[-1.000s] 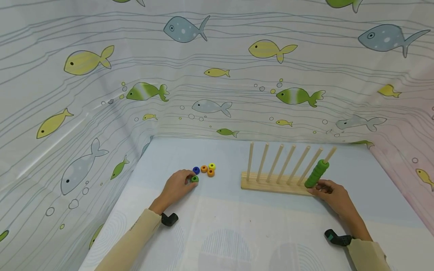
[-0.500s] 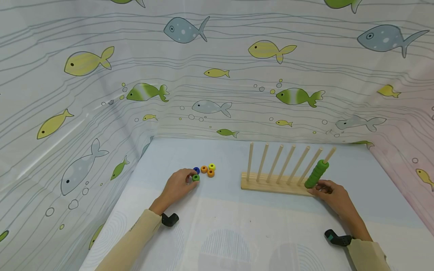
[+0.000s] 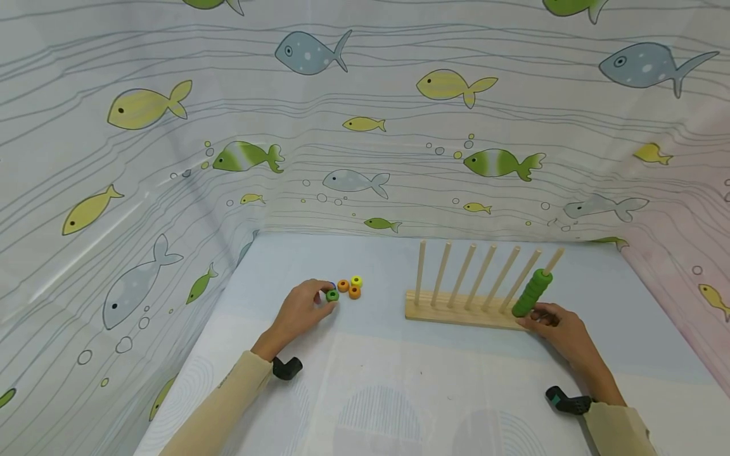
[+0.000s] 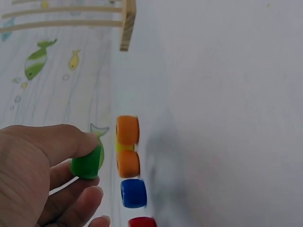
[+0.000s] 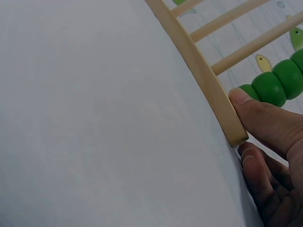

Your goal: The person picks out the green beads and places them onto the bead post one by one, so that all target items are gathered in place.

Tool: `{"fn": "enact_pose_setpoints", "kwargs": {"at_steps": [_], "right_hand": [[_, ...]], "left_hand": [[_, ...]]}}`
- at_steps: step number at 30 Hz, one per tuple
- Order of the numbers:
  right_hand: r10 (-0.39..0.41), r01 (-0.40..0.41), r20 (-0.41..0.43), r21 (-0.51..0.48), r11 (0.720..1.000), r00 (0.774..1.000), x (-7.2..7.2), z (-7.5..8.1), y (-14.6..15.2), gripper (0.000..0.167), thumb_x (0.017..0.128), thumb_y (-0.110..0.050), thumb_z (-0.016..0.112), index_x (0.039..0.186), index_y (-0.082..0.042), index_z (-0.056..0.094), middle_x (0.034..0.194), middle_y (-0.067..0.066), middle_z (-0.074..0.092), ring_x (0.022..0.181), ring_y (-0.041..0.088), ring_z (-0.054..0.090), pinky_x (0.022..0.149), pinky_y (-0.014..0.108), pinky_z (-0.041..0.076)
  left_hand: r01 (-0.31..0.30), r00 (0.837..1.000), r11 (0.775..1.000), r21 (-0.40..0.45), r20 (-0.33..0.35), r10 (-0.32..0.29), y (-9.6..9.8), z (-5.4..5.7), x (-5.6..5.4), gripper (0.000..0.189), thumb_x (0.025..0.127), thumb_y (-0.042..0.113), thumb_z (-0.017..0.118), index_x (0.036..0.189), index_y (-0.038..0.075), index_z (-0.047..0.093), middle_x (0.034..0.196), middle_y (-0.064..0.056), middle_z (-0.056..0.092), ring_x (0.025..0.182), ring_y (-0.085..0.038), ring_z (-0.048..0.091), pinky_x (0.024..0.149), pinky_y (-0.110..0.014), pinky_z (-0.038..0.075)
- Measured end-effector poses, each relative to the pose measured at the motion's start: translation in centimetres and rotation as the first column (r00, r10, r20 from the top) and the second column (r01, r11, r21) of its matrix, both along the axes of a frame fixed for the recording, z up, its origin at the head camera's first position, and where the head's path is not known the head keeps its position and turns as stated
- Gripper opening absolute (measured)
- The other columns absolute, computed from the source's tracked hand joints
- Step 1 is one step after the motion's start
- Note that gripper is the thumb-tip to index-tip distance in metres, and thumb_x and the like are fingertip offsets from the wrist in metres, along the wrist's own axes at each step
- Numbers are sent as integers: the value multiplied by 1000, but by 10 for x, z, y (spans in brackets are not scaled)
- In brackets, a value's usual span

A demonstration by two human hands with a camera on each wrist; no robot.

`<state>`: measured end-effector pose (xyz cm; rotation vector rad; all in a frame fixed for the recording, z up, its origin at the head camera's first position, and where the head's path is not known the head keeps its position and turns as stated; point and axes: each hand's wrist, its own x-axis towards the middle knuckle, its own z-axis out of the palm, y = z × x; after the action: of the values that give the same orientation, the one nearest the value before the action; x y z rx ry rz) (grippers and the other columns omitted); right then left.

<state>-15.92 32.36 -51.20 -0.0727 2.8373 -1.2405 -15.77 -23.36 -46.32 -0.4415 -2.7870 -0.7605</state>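
My left hand (image 3: 298, 310) pinches a green bead (image 3: 332, 296) between thumb and fingers; the left wrist view shows this green bead (image 4: 86, 163) off the table. Close beyond it, a blue bead (image 4: 134, 193) lies on the table, mostly covered in the head view. On the right stands a wooden peg rack (image 3: 456, 313) with several upright rods. Green beads (image 3: 533, 292) are stacked on its rightmost rod, whose top stays bare. My right hand (image 3: 559, 329) grips the rack's right end, the thumb (image 5: 246, 101) on top of the base beside the lowest bead.
Two orange beads, one of them the nearer orange bead (image 3: 355, 292), lie with a yellow bead (image 3: 356, 280) left of the rack. A red bead (image 4: 142, 222) shows at the bottom of the left wrist view. Fish-patterned sheeting (image 3: 319, 145) rises behind and beside the table.
My left hand has moved slightly right and away with the green bead, which now covers most of the blue bead in the head view. My right hand and the rack have stayed put.
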Motion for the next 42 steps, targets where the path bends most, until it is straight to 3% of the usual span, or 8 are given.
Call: {"fn": "enact_pose_setpoints", "kwargs": {"at_steps": [5,16,24,32,42], "right_hand": [[0,0,-1,-10,1000,1000,0,0,0,64,95,-46,74,132,4,61,107,12,65,88,16,55,72,27,45],[7,-8,-28,-13,1000,1000,-1,-2,1,63,94,-45,75,132,4,62,108,12,65,88,14,56,72,26,46],[9,-10,-26,-9,1000,1000,-1,-1,1,64,94,-46,75,133,3,62,108,12,65,89,16,55,72,28,45],[-4,3,-29,-5,1000,1000,-3,-4,1,65,94,-47,75,134,3,62,109,12,66,88,15,55,72,28,44],[-10,10,-35,4,1000,999,-2,-5,1,64,94,-46,75,132,3,63,106,11,66,87,16,55,72,29,44]], "left_hand": [[10,1000,1000,27,1,-10,3,5,0,33,86,15,85,116,7,74,101,-3,71,75,-13,56,62,-27,46],[21,1000,998,53,12,-21,12,16,0,36,89,18,83,121,5,72,98,-6,68,81,-27,61,65,-30,47],[43,999,999,27,-19,-43,18,23,-3,33,91,20,81,120,6,72,98,-1,68,80,-15,56,67,-29,48],[70,997,996,45,-34,-69,25,29,-9,33,91,17,81,121,6,72,107,-4,71,80,-18,60,68,-30,50],[110,992,991,82,-64,-105,36,37,-14,35,89,14,83,121,5,72,104,-3,70,78,-22,62,61,-27,48]]}}
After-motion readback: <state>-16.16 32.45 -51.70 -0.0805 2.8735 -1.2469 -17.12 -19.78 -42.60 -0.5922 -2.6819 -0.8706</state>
